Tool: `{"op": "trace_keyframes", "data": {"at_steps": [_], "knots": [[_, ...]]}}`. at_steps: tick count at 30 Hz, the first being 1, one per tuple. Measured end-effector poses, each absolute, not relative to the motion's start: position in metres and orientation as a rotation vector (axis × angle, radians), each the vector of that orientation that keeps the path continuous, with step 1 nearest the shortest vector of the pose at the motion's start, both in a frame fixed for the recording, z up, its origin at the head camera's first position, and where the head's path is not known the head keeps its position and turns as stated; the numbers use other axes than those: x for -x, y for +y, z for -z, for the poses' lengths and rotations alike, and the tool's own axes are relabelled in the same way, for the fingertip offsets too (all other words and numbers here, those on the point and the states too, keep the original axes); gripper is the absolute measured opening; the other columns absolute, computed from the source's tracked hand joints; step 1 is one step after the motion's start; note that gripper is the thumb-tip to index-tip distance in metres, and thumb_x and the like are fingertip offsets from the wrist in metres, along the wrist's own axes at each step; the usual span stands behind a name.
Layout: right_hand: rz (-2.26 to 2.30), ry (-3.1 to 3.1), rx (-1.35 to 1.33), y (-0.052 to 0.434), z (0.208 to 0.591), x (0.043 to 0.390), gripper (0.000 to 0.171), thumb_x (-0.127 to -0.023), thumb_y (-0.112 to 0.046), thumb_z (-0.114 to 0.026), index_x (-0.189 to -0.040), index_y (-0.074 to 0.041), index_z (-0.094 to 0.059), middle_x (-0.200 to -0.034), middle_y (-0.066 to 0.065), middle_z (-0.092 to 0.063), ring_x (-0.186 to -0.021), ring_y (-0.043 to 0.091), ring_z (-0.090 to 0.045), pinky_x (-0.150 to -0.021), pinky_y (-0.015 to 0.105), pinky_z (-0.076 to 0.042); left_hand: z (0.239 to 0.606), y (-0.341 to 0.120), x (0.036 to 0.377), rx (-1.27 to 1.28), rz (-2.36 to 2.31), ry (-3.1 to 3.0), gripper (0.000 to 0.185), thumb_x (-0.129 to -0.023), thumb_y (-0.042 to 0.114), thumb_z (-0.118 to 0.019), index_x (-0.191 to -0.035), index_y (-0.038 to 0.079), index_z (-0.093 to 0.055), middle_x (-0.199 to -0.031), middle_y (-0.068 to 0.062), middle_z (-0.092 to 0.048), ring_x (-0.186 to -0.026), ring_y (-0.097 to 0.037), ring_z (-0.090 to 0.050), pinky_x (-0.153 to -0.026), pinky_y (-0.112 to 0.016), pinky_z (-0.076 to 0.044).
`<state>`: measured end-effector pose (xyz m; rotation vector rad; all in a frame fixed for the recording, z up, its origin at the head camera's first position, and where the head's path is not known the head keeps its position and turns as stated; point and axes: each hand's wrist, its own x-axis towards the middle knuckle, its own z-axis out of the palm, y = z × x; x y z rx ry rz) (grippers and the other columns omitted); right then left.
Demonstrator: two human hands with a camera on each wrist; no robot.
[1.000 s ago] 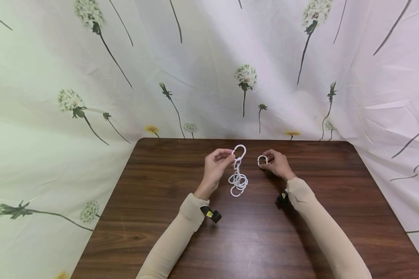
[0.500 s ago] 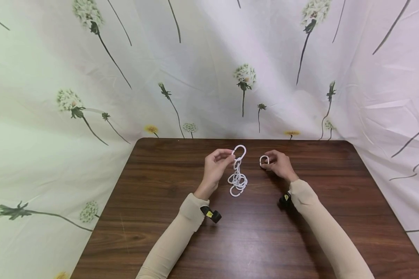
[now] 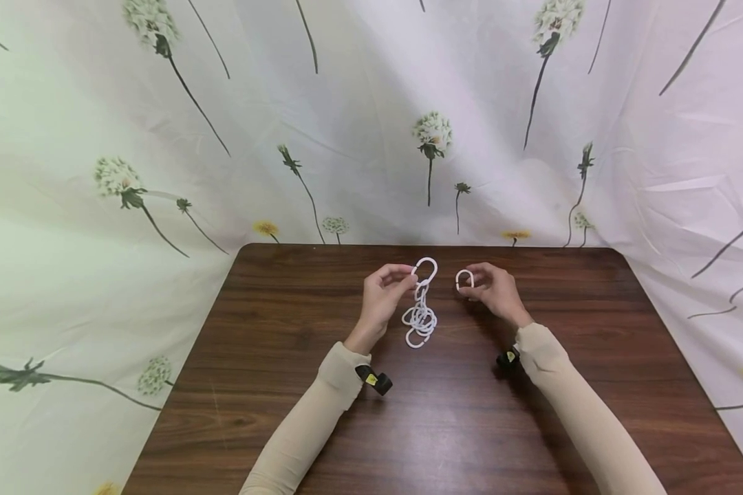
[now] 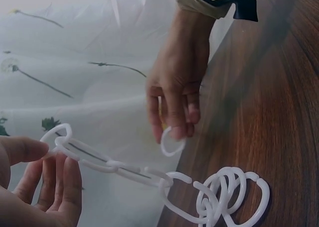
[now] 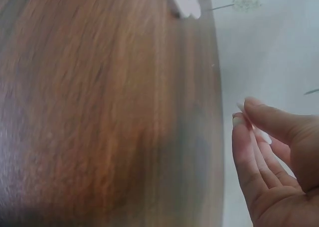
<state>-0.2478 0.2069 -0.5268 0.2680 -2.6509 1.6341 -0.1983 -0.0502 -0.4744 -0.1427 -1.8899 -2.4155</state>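
Note:
Between thumb and fingers, my left hand (image 3: 379,297) pinches the top link of a white plastic chain (image 4: 99,167). From there the chain runs down to the table, where its lower links (image 4: 264,199) lie in a loose pile. To the right, my right hand (image 3: 498,295) pinches a single white C-shaped link (image 3: 465,271) by its side. A short space separates this link from the chain. In the right wrist view, the right hand's fingers (image 5: 246,162) hide most of the link, and the chain (image 5: 187,3) is a white blur at the top.
A dark brown wood-grain table (image 3: 439,426) lies under both hands. Behind it hangs a pale cloth (image 3: 359,137) printed with dandelions. Each wrist wears a black strap mount, such as the left wrist mount (image 3: 374,379).
The right hand shifts slightly right with its link, then back left and a little up. The left hand stays nearly still, while the hanging chain's lower links sway slightly left.

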Motion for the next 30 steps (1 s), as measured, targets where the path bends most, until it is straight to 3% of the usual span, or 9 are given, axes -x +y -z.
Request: {"op": "trace_keyframes", "data": {"at_steps": [5,9,13,18,25,30], "knots": [[-1.726,-2.586,-0.305,0.199,0.515,0.242,0.052,-0.076,-0.006,-0.084,-0.123,-0.004,-0.062,-0.102,0.027,-0.069,-0.073,0.027,-0.074,-0.064,0.037,-0.064,0.476,-0.049,0.2,0.145,2.417,-1.888,0.025,-0.085,0.0,-0.073,-0.106,-0.01,-0.065,-0.085,-0.007,-0.07,-0.072,-0.012,-0.068,-0.079,-0.043,-0.064],[-1.734,-2.573,-0.324,0.196,0.509,0.237,0.052,-0.076,-0.006,-0.083,-0.124,-0.005,-0.062,-0.104,0.025,-0.07,-0.074,0.024,-0.074,-0.064,0.035,-0.064,0.478,-0.049,0.2,0.137,2.425,-1.883,0.025,-0.085,-0.001,-0.073,-0.107,-0.011,-0.065,-0.087,-0.011,-0.07,-0.071,-0.011,-0.068,-0.085,-0.056,-0.059],[-1.708,-2.546,-0.365,0.194,0.501,0.234,0.053,-0.077,-0.008,-0.083,-0.125,-0.007,-0.062,-0.104,0.023,-0.071,-0.076,0.021,-0.074,-0.063,0.027,-0.063,0.478,-0.049,0.199,0.136,2.421,-1.881,0.025,-0.085,-0.001,-0.073,-0.106,-0.011,-0.065,-0.087,-0.01,-0.07,-0.071,-0.011,-0.069,-0.081,-0.048,-0.062],[-1.665,-2.513,-0.417,0.186,0.477,0.226,0.053,-0.079,-0.004,-0.081,-0.128,-0.002,-0.06,-0.104,0.026,-0.07,-0.081,0.034,-0.073,-0.062,0.021,-0.061,0.477,-0.051,0.198,0.14,2.407,-1.878,0.026,-0.085,0.0,-0.073,-0.107,-0.011,-0.065,-0.086,-0.008,-0.07,-0.071,-0.011,-0.069,-0.075,-0.036,-0.064],[-1.715,-2.464,-0.475,0.17,0.431,0.205,0.052,-0.081,0.003,-0.076,-0.129,0.003,-0.058,-0.106,0.031,-0.066,-0.081,0.04,-0.071,-0.067,0.036,-0.064,0.475,-0.052,0.198,0.151,2.431,-1.852,0.025,-0.084,-0.001,-0.073,-0.106,-0.011,-0.065,-0.087,-0.008,-0.071,-0.071,-0.012,-0.069,-0.077,-0.043,-0.064],[-1.693,-2.42,-0.507,0.163,0.415,0.198,0.052,-0.08,0.003,-0.077,-0.128,0.005,-0.057,-0.104,0.028,-0.067,-0.08,0.037,-0.071,-0.066,0.032,-0.063,0.474,-0.052,0.198,0.147,2.441,-1.851,0.025,-0.085,-0.002,-0.073,-0.106,-0.011,-0.065,-0.085,-0.009,-0.07,-0.072,-0.014,-0.069,-0.081,-0.051,-0.061]]}}
